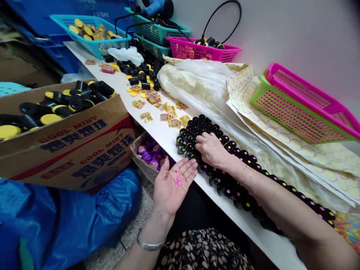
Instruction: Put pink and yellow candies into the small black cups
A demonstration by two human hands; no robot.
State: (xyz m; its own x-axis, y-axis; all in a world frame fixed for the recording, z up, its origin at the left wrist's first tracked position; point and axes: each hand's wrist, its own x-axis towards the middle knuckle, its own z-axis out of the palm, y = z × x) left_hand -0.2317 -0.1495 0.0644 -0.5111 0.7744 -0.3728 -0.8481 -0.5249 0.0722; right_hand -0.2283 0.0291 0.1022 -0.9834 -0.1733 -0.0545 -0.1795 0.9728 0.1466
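Crowding the white tabletop [164, 135] is a whole load of stuff: yellow packets [173, 122] and loose black tubes [137, 71] toward the far end, then a crumpled plastic bag [194, 78] by the wall with circle-covered sheets [270, 129] next to it. Up back there's a light blue basket [98, 47] and a pink basket [199, 50], plus a green basket [289, 112] off to the right. Beside the table sits a big cardboard box [70, 153] of black-and-yellow pieces (it says COOL MINT on the side, lol). What's really in the way is the right forearm [267, 191], which cuts across the black cups [239, 194] and hides a bunch of them.

OK, hands. The left hand [168, 187] is palm up, fingers stretched out, and a few pink pieces [177, 181] just lie loose on the palm, near the base of the fingers. The right hand [212, 150] is over the cups at the far end of the bunch, fingers bent and bunched close together by the rims. Can't tell if anything's pinched in them. Lots of cups have a pink or yellow dot inside.
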